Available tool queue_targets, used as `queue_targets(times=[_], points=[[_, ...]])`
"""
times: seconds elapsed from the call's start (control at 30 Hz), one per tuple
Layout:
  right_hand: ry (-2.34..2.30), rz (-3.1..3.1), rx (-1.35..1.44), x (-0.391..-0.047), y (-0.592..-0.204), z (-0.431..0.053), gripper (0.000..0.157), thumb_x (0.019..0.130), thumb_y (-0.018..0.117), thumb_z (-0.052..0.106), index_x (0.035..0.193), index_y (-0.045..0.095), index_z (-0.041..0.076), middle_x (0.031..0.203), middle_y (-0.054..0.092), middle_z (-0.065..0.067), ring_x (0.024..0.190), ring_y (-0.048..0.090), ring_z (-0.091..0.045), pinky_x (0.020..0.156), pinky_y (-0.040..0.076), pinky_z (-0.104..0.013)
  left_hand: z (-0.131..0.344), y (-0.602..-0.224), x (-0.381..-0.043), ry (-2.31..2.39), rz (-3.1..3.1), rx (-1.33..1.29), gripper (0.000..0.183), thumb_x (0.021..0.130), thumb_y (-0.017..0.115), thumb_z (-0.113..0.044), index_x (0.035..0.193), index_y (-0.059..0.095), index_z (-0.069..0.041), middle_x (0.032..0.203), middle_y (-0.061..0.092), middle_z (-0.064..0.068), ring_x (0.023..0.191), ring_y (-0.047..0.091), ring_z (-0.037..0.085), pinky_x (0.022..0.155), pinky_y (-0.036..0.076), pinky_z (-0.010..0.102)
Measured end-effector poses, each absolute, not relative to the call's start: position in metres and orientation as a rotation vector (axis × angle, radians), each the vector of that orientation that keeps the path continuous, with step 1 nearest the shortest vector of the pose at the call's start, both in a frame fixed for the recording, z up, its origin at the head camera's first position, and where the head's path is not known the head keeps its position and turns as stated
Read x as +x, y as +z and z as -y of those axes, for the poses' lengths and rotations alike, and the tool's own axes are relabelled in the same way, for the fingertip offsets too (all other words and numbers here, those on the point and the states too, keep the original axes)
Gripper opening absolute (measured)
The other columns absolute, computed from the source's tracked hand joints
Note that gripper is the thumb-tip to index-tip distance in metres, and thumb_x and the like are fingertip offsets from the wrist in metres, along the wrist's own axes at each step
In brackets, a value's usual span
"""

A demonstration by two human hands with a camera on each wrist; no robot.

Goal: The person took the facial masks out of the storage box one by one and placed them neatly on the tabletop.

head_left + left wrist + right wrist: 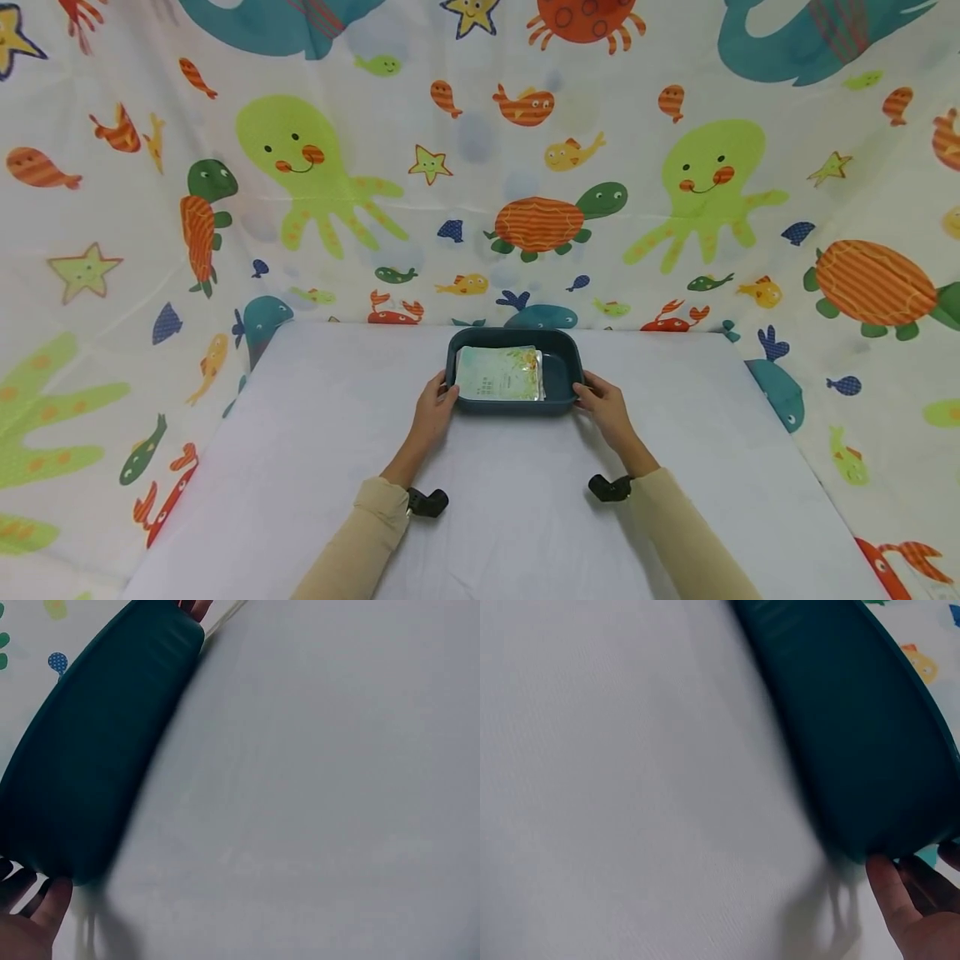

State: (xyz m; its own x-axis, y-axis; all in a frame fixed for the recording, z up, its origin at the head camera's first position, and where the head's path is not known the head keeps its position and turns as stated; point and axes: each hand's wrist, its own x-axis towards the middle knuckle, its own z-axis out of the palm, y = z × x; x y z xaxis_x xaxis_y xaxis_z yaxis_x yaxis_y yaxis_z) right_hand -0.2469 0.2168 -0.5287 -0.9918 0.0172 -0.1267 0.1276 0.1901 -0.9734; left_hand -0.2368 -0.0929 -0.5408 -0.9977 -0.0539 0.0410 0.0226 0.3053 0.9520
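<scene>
Packet (pixel 491 375) print too small to read. Left hand (pixel 437 408) grips tray (pixel 561 379) at its 8 o'clock, right hand (pixel 607 408) at its 4 o'clock; both part-closed, thumbs and fingers on tray ends. Tray: dark teal, oblong, rounded corners, at table's (pixel 337 450) 12 o'clock edge. Packet pale green, leafy print at 2 o'clock, lies in tray's 9 o'clock side.

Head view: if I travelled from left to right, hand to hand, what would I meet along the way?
Left hand → pale green packaging → bare end of the dark teal tray → right hand.
</scene>
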Motion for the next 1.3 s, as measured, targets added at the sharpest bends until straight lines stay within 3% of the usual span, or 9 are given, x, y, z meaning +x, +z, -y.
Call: queue_targets(times=[0.17,0.4,0.73,1.0,1.3], points=[[-1.96,-2.337,0.143,-0.243,-0.528,-0.207,0.051,0.099,0.056,0.015,0.144,0.042,-0.003,0.146,0.047,-0.024,0.112,0.059,-0.02,0.087,0.057,-0.024,0.104,-0.54,-0.231,-1.793,2.498,0.037,0.051,0.101,0.05,-0.017,0.146,0.038,0.004,0.146,0.045,0.024,0.13,0.049,0.037,0.106,0.044,0.051],[-1.959,-2.33,0.146,-0.234,-0.532,-0.19,0.051,0.098,0.057,0.014,0.144,0.043,-0.001,0.145,0.049,-0.023,0.116,0.058,-0.025,0.089,0.056,-0.028,0.12,-0.538,-0.221,-1.793,2.52,0.071,0.051,0.101,0.05,-0.016,0.146,0.036,0.004,0.147,0.043,0.024,0.133,0.046,0.038,0.108,0.043,0.05],[-2.044,-2.303,0.097,-0.22,-0.534,-0.167,0.048,0.095,0.06,0.009,0.14,0.048,-0.005,0.137,0.054,-0.027,0.107,0.062,-0.015,0.083,0.058,-0.023,0.146,-0.538,-0.207,-1.773,2.581,0.1,0.052,0.102,0.049,-0.019,0.147,0.035,0.003,0.148,0.043,0.024,0.135,0.045,0.038,0.108,0.043,0.051],[-2.084,-2.29,0.034,-0.209,-0.533,-0.155,0.048,0.095,0.061,0.008,0.139,0.048,-0.007,0.135,0.054,-0.03,0.112,0.061,-0.025,0.084,0.058,-0.025,0.159,-0.535,-0.197,-1.782,2.595,0.11,0.053,0.101,0.049,-0.018,0.146,0.035,0.004,0.148,0.042,0.025,0.136,0.044,0.04,0.108,0.042,0.051],[-2.061,-2.289,0.001,-0.202,-0.535,-0.147,0.05,0.093,0.063,0.008,0.139,0.048,-0.007,0.132,0.056,-0.029,0.104,0.064,-0.015,0.082,0.058,-0.026,0.17,-0.532,-0.189,-1.755,2.594,0.133,0.05,0.101,0.049,-0.014,0.145,0.037,0.005,0.146,0.044,0.027,0.134,0.046,0.04,0.107,0.043,0.052]])
